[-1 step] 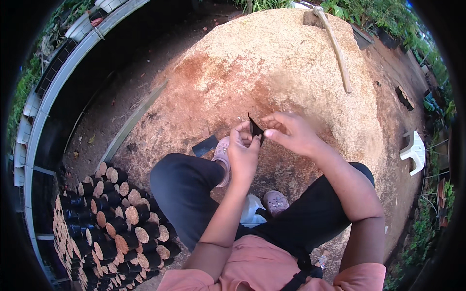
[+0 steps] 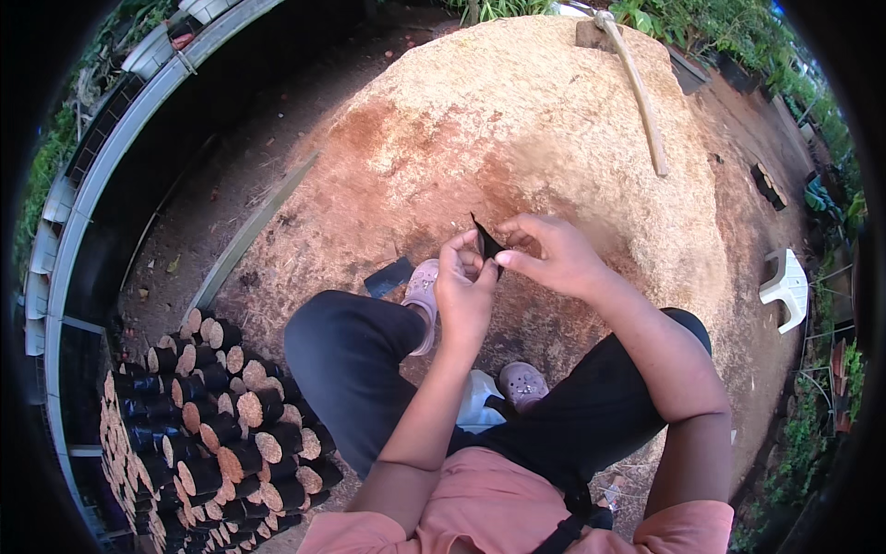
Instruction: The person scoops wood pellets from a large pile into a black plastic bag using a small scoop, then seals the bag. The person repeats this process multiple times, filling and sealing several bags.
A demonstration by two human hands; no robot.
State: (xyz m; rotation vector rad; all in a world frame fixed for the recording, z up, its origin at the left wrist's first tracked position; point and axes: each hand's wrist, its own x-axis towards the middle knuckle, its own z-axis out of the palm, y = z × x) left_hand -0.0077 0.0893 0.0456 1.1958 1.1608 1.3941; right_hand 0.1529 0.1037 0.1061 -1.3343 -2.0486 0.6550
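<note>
Between my hands, above the ground in front of my knees, is a small black plastic bag [image 2: 489, 246], flat and upright with a pointed top corner. My left hand [image 2: 464, 284] grips it from the left, fingers curled and thumb against its lower part. My right hand [image 2: 546, 258] pinches the bag's right edge with thumb and bent forefinger; its other fingers curl behind. To the lower left lies a large stack of black bags [image 2: 231, 429] packed with brown, coarse material, their round filled ends showing.
A broad mound of pale brown loose material [image 2: 554, 120] spreads ahead, with a long-handled hoe [image 2: 641, 97] on its far right. A flat black piece [image 2: 389, 277] lies by my left shoe. A wooden board [image 2: 254, 231] lies left, a white plastic stool [image 2: 786, 291] right.
My right hand has shifted slightly left and down, and its thumb and forefinger have come onto the bag's edge. My left hand stays nearly in place.
</note>
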